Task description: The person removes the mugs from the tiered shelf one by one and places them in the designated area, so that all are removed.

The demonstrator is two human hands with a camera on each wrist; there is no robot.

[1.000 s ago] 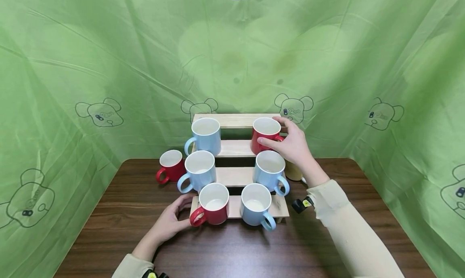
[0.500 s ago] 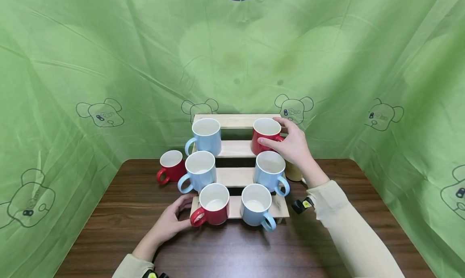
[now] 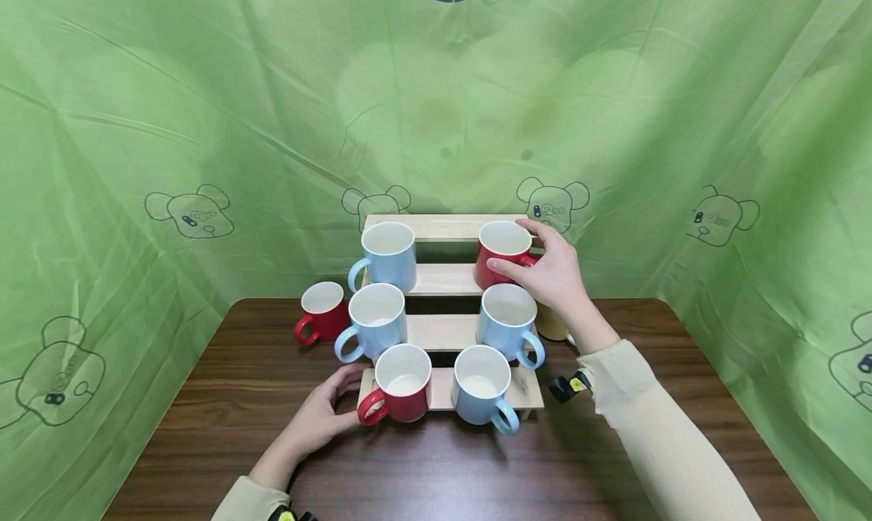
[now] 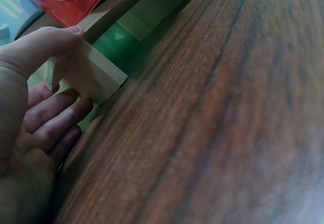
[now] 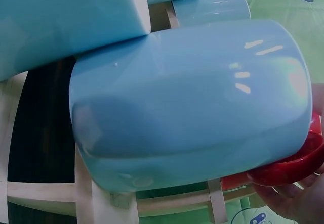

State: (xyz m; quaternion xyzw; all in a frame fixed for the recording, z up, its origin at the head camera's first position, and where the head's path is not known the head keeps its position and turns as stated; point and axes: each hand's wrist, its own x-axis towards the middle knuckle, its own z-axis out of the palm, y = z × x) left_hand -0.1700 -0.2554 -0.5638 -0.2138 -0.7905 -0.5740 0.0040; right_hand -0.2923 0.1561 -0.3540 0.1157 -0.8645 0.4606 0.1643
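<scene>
On the right of the third step of a wooden tiered rack (image 3: 446, 279) stands a red mug (image 3: 484, 271) with a white inside. My right hand (image 3: 555, 275) grips it, thumb at its front and fingers behind, around the handle side. My left hand (image 3: 316, 415) holds the front left end of the rack; in the left wrist view its thumb lies on top and the fingers curl at the rack's leg (image 4: 96, 75). Beside that thumb sits another red mug (image 3: 409, 405) on the bottom step. A light blue mug (image 5: 192, 102) fills the right wrist view, partly covering the gripped mug.
Light blue mugs stand at the bottom right (image 3: 474, 404), second-step left (image 3: 384, 338) and third-step left (image 3: 398, 267). A red mug (image 3: 330, 320) rests on the brown table (image 3: 545, 468) left of the rack. A tan mug (image 3: 550, 324) is half hidden behind my right wrist.
The red mug in my right hand has shifted slightly to the right, the hand with it. My left hand keeps its place at the rack's end.
</scene>
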